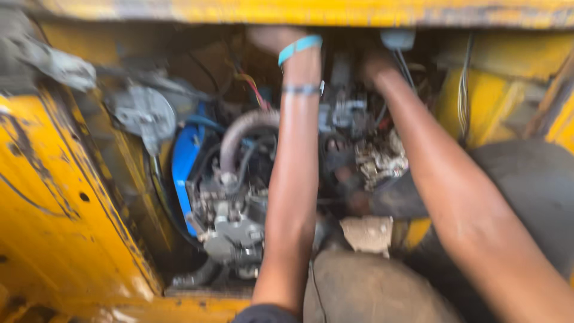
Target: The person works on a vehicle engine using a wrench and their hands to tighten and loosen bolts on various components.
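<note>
**Two arms reaching deep into a yellow machine's engine bay**

The view looks down into an open engine compartment framed by worn yellow bodywork [54,197], scratched and streaked with dark grime. A yellow panel edge [311,12] runs across the top. The whole picture is blurred, so fine detail is lost.

Inside the bay sits a crowded grey engine assembly [230,221] at lower left of centre. Beside it, further left, is a bright blue part [185,158]. A thick pale ribbed hose [242,134] arches over the engine, with red wires [256,90] above it. A grey round metal part [143,113] hangs at upper left. To the right of centre lies a cluster of pale, crusted metal fittings [379,158].

The left hand [272,37] reaches to the top of the bay, above the hose and wires; a light blue wristband [299,48] and a darker band [301,90] circle its wrist. Whether it is open or gripping cannot be told. The right hand [376,63] reaches into the dark upper back of the bay, just above the crusted fittings; its fingers are hidden, so its grip cannot be told either. The two hands are apart, with dark machinery between them.
</note>
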